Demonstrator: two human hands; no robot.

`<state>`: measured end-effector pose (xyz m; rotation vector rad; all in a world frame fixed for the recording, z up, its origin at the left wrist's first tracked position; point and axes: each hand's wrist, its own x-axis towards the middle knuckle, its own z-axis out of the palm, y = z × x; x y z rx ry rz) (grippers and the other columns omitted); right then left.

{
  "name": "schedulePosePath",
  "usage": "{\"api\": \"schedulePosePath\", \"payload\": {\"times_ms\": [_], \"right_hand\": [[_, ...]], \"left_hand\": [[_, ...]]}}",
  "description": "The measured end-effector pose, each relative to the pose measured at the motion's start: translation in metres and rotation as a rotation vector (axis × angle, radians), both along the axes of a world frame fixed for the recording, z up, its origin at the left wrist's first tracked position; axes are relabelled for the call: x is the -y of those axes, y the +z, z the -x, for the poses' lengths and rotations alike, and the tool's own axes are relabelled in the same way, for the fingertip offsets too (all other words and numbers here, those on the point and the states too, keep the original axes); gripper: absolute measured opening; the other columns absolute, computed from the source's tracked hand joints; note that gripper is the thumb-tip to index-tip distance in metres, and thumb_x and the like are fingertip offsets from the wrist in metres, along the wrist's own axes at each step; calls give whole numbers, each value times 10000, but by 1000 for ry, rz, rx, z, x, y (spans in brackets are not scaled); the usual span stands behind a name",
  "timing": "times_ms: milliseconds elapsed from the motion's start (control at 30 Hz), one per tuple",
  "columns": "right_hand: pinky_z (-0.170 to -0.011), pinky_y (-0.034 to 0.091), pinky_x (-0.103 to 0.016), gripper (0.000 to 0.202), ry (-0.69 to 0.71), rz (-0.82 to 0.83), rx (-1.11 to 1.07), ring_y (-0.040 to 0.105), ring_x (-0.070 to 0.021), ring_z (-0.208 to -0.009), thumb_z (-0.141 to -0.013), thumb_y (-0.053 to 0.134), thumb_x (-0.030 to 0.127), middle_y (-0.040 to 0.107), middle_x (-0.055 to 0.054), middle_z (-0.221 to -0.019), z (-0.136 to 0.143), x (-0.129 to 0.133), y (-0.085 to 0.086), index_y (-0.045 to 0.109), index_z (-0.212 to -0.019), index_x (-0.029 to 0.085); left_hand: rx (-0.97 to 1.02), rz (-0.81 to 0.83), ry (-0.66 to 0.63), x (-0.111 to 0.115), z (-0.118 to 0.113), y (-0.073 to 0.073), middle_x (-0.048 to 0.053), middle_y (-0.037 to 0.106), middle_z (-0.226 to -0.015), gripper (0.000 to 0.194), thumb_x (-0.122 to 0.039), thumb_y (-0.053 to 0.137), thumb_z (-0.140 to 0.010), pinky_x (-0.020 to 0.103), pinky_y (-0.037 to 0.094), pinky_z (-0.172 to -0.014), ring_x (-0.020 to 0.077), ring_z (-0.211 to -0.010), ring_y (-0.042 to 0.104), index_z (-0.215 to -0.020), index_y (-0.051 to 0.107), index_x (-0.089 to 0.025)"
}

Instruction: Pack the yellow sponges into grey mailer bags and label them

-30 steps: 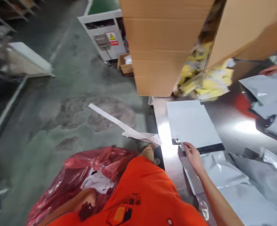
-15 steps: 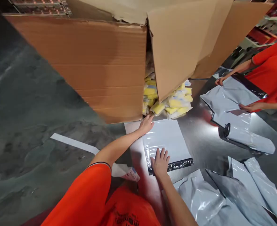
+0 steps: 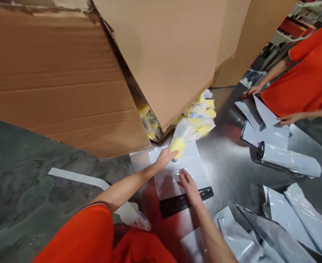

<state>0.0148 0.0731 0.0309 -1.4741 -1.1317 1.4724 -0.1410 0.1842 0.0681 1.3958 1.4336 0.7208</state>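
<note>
My left hand (image 3: pixel 165 157) grips a yellow item in a translucent plastic sleeve (image 3: pixel 180 136) by its lower end, held above the far part of a flat grey poly mailer bag (image 3: pixel 168 179). Close to the middle of the mailer, my right hand (image 3: pixel 188 184) is open, its fingers stretched out and holding nothing. The mailer's black edge strip (image 3: pixel 174 204) faces me, partly behind my right wrist. Beyond my left hand, a pile of similar yellow packets (image 3: pixel 202 117) spills from under a flap of a large cardboard box (image 3: pixel 89 109).
Several grey mailers (image 3: pixel 240 233) lie loose at the lower right of the metal table (image 3: pixel 223 157). A rolled mailer (image 3: pixel 289 160) rests further off, beside a co-worker in orange (image 3: pixel 309 73) handling bags. Paper strips (image 3: pixel 79 177) hang over the floor at left.
My left hand has taken a yellow packet from near the pile and drawn it over the mailer. My right hand has lifted its spread fingers slightly. The view has shifted, enlarging the box.
</note>
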Motion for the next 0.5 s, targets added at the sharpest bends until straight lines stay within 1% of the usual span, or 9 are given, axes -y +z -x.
{"api": "schedulePosePath", "payload": {"times_ms": [67, 100, 167, 200, 233, 300, 367, 433, 500], "right_hand": [[-900, 562, -426, 636, -30, 108, -259, 648, -286, -1134, -771, 664, 636, 655, -137, -1291, -12, 6, 17, 627, -1226, 193], [-881, 565, -416, 606, -51, 136, -309, 674, -285, -1067, -737, 714, 613, 690, -136, -1222, -18, 15, 22, 648, -1155, 179], [-832, 570, -399, 546, -146, 190, -294, 705, -283, -929, -663, 795, 547, 741, -126, -1056, -33, 40, 27, 663, -1027, 162], [-799, 573, -391, 528, -224, 220, -259, 710, -282, -876, -638, 813, 521, 749, -120, -995, -42, 57, 28, 661, -993, 162], [-770, 575, -383, 517, -299, 247, -228, 711, -283, -849, -635, 811, 508, 750, -116, -974, -50, 75, 28, 656, -990, 166], [-723, 575, -368, 507, -406, 289, -179, 713, -283, -837, -661, 783, 501, 747, -115, -988, -68, 111, 27, 644, -1024, 175], [-683, 571, -360, 495, -443, 328, -140, 714, -282, -815, -679, 765, 506, 746, -114, -970, -80, 144, 26, 638, -1027, 178], [-641, 563, -360, 478, -417, 379, -130, 709, -275, -756, -678, 757, 528, 745, -105, -895, -83, 170, 26, 646, -989, 182], [-612, 551, -352, 448, -350, 417, -132, 697, -258, -696, -676, 751, 540, 736, -92, -817, -77, 188, 26, 657, -933, 184]], "left_hand": [[11, 49, -191, 58, -2, -1, 75, 723, -928, 327, -364, 576, -923, 264, 522, -650, 182, -782, 653, -1093, 673, -102], [16, 76, -286, 84, -3, -1, 50, 719, -861, 332, -416, 621, -887, 262, 512, -625, 182, -744, 646, -1027, 698, -125], [27, 111, -438, 124, -5, -5, 23, 705, -813, 334, -471, 651, -855, 268, 511, -652, 181, -726, 640, -954, 720, -160], [-10, 85, -474, 136, -7, -10, 27, 706, -858, 321, -459, 634, -870, 276, 518, -706, 182, -761, 645, -974, 717, -167], [-103, 28, -501, 144, -10, -16, 40, 703, -949, 299, -423, 607, -895, 283, 520, -778, 186, -830, 650, -1029, 703, -173], [-389, -125, -535, 151, -20, -31, 84, 655, -1148, 270, -305, 572, -918, 310, 498, -904, 211, -1003, 626, -1138, 650, -171], [-634, -228, -579, 154, -31, -46, 130, 619, -1204, 247, -198, 551, -905, 351, 488, -939, 247, -1089, 590, -1136, 625, -151], [-699, -237, -620, 155, -40, -58, 160, 628, -1156, 216, -129, 501, -906, 388, 492, -925, 277, -1091, 582, -1079, 631, -130], [-705, -243, -631, 156, -46, -65, 171, 639, -1113, 231, -86, 449, -912, 392, 492, -913, 283, -1083, 590, -1042, 637, -117]]}}
